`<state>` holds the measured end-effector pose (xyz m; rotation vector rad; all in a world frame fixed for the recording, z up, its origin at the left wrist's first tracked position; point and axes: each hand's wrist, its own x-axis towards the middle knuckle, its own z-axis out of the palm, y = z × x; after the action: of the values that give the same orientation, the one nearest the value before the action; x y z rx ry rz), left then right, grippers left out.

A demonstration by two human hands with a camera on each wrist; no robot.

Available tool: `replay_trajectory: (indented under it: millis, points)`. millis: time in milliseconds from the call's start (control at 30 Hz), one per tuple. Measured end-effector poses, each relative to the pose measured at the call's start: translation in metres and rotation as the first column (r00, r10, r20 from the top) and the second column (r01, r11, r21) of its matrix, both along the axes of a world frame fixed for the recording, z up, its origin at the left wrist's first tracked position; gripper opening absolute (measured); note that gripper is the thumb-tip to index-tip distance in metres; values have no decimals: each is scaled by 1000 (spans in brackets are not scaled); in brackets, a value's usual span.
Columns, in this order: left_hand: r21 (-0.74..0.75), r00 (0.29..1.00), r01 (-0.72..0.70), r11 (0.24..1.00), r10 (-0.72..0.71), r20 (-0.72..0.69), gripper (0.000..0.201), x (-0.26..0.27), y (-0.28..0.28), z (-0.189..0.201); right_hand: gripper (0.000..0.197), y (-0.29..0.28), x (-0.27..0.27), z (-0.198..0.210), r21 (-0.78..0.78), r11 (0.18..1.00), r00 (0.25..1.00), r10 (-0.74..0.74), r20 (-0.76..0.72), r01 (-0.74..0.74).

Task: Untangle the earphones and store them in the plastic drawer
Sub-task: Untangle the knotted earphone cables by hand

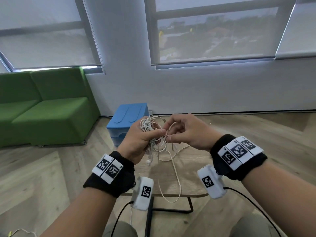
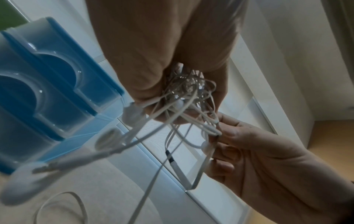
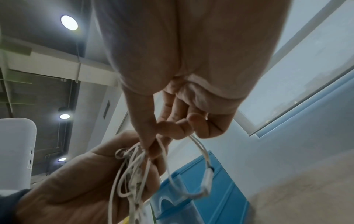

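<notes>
Earphones (image 1: 154, 134) tangled between hands | left hand (image 1: 136, 142) grips bundle | right hand (image 1: 186, 132) pinches a loop

Smooth white rubbery cord on the earphones (image 1: 154, 134), slightly glossy. Glossy blue plastic with translucent fronts on the drawer unit (image 1: 127, 117). Matt wood-grain on the small table (image 1: 193, 171), over black metal legs (image 1: 172, 210). Green woven cloth on the sofa (image 1: 51, 106).

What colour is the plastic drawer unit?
Blue, with paler translucent drawer fronts; the plastic drawer unit shows best in the head view.
</notes>
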<state>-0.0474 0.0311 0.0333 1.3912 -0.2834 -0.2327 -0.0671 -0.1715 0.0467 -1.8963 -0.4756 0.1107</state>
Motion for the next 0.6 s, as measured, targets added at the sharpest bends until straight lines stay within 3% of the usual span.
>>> replay_trajectory:
  millis: [100,167,267,367,433,500,600]
  points:
    - [10,999,42,999,-42,9,43,1,4,-1,16,-3,2,6,-21,996,994,-90,64,92]
    - [62,996,83,995,-85,32,40,2,6,-3,10,-6,4,10,-53,970,966,-227,123,235]
    - [123,991,125,985,-129,28,38,1,5,-7,11,-11,11,11,-13,861,845,-496,200,508]
    - [164,990,137,977,-141,13,30,0,2,-7,14,-18,19,11,129,744,728,-669,151,656]
    - [185,989,138,973,-144,16,21,-1,1,-6,17,-19,19,9,169,705,701,-707,96,688]
    - [179,991,126,976,-130,12,18,-1,-1,-4,22,-17,15,4,118,723,719,-690,78,681]
    - [194,995,94,977,-96,0,19,-1,-3,-1,53,-9,1,-7,-69,814,801,-546,245,576]
